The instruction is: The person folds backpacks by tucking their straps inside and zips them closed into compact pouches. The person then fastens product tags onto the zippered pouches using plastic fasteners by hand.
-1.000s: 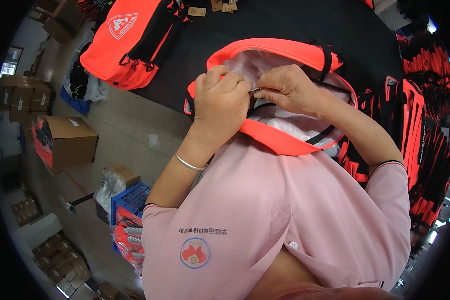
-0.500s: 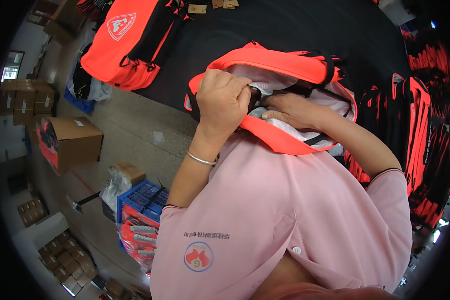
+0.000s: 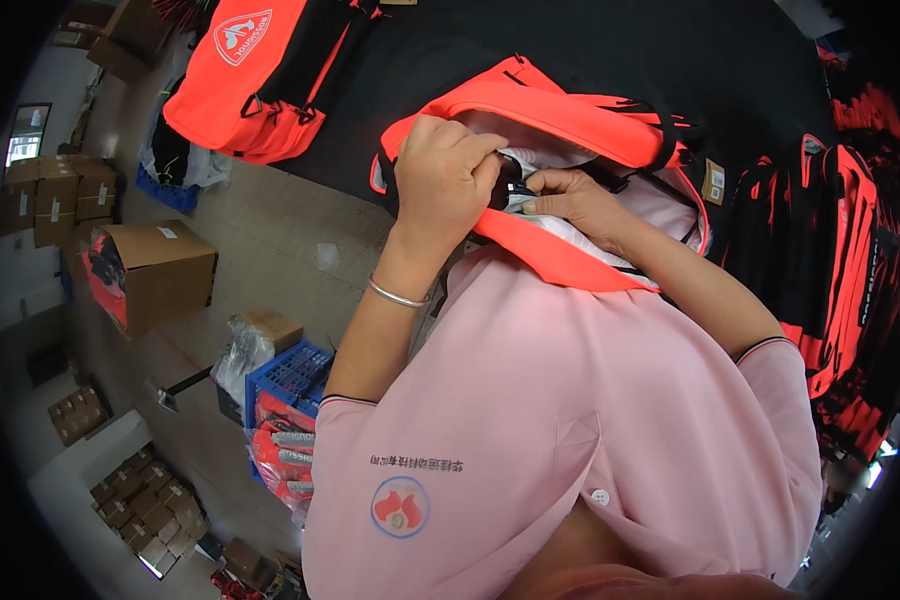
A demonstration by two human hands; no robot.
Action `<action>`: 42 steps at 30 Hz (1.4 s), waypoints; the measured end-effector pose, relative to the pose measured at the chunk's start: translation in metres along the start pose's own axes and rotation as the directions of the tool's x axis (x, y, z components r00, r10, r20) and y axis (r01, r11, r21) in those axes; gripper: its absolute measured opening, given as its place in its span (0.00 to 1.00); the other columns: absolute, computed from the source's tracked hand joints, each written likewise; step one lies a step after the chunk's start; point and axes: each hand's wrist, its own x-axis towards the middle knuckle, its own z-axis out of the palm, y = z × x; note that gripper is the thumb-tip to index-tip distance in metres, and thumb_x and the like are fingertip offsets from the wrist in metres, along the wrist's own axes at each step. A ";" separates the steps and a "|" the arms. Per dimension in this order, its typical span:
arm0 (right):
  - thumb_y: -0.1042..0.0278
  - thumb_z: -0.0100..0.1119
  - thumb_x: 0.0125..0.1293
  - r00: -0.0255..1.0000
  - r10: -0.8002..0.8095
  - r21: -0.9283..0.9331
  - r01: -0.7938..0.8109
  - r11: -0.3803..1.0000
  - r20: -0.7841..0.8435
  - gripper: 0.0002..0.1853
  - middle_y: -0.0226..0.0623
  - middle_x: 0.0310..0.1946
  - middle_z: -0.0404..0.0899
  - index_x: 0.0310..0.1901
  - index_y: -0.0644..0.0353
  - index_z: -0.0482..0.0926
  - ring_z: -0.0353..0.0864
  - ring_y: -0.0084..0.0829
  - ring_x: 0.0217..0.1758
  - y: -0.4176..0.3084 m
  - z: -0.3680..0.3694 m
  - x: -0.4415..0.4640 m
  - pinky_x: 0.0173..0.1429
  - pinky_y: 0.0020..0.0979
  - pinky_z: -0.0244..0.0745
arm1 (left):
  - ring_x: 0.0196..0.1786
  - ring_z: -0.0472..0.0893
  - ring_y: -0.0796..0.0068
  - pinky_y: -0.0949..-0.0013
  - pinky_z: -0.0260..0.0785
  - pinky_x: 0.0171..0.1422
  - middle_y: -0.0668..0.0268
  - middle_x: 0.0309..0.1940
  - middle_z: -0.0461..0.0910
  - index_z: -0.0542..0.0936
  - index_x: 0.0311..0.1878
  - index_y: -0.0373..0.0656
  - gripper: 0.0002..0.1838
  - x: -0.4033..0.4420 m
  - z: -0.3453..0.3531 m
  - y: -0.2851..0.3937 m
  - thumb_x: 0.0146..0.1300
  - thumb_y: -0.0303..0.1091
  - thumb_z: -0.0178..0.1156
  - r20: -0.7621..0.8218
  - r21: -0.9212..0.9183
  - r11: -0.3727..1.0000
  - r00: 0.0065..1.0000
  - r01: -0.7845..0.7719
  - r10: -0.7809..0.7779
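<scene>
An orange-red and black bag (image 3: 560, 112) lies open near my chest on the black table, its pale lining showing. My left hand (image 3: 442, 178) is closed around the bag's edge at the left end of the opening. Inside the opening, my right hand (image 3: 575, 203) pinches a small dark and pale piece, too small to make out, close to the left fingertips. A tan tag (image 3: 713, 182) rests beside the bag's right end.
Another orange-red bag (image 3: 245, 85) with a white logo lies at the table's left edge. Several similar bags (image 3: 830, 250) stand stacked at the right. On the floor at left are a cardboard box (image 3: 170, 275) and a blue crate (image 3: 295, 372) with wrapped items.
My right hand reached deeper into the bag, then came back up a little, its fingers pinched. The front edge has drawn nearer the back edge, narrowing the opening. My left hand keeps its hold.
</scene>
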 end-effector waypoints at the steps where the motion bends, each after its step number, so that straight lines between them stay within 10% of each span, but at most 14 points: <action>1: 0.73 0.63 0.58 1.000 0.003 0.007 -0.003 1.000 0.002 0.05 0.26 0.30 0.78 0.36 0.62 0.80 0.73 0.16 0.31 -0.001 0.002 -0.002 0.37 0.20 0.70 | 0.31 0.73 0.68 0.67 0.68 0.37 0.69 0.20 0.75 0.83 0.26 0.45 0.06 -0.001 0.000 0.000 0.40 0.25 0.63 0.004 -0.007 1.000 1.000 0.003 -0.003; 18: 0.71 0.60 0.58 0.967 -0.200 -0.434 0.113 0.894 -0.159 0.08 0.32 0.30 0.79 0.35 0.66 0.82 0.73 0.20 0.33 -0.060 0.039 -0.046 0.38 0.22 0.69 | 0.29 0.73 0.70 0.70 0.66 0.36 0.69 0.21 0.77 0.82 0.25 0.43 0.08 0.001 -0.019 0.018 0.37 0.22 0.67 -0.004 -0.130 0.991 1.000 0.015 -0.016; 26: 0.78 0.63 0.54 0.965 -0.264 -0.538 0.217 0.815 -0.009 0.07 0.33 0.27 0.76 0.36 0.66 0.82 0.74 0.24 0.32 -0.059 0.027 -0.051 0.38 0.24 0.70 | 0.28 0.71 0.73 0.71 0.64 0.32 0.69 0.21 0.77 0.81 0.25 0.41 0.06 -0.013 -0.008 0.033 0.42 0.24 0.68 -0.017 -0.245 0.925 0.953 0.290 -0.303; 31: 0.82 0.58 0.53 0.846 -0.511 -0.812 0.400 0.424 0.150 0.10 0.35 0.27 0.77 0.37 0.61 0.84 0.76 0.28 0.29 -0.047 0.025 -0.055 0.35 0.27 0.72 | 0.28 0.71 0.73 0.71 0.65 0.32 0.69 0.20 0.77 0.81 0.25 0.41 0.05 -0.014 -0.005 0.033 0.42 0.25 0.68 0.026 -0.228 0.926 0.952 0.302 -0.304; 35: 0.80 0.58 0.56 0.885 -0.459 -0.667 0.294 0.685 -0.082 0.08 0.39 0.28 0.80 0.36 0.62 0.83 0.78 0.28 0.31 -0.040 0.018 -0.042 0.36 0.27 0.73 | 0.28 0.72 0.72 0.71 0.66 0.32 0.70 0.20 0.77 0.81 0.24 0.41 0.05 -0.006 0.004 0.029 0.42 0.24 0.67 0.002 -0.227 0.941 0.966 0.252 -0.259; 42: 0.77 0.60 0.57 0.887 -0.450 -0.748 0.228 0.624 -0.105 0.07 0.37 0.31 0.82 0.38 0.64 0.82 0.79 0.25 0.33 -0.040 0.016 -0.047 0.39 0.25 0.74 | 0.28 0.72 0.72 0.70 0.66 0.32 0.70 0.21 0.77 0.81 0.24 0.42 0.05 -0.004 0.005 0.030 0.42 0.24 0.67 0.014 -0.198 0.949 0.969 0.245 -0.247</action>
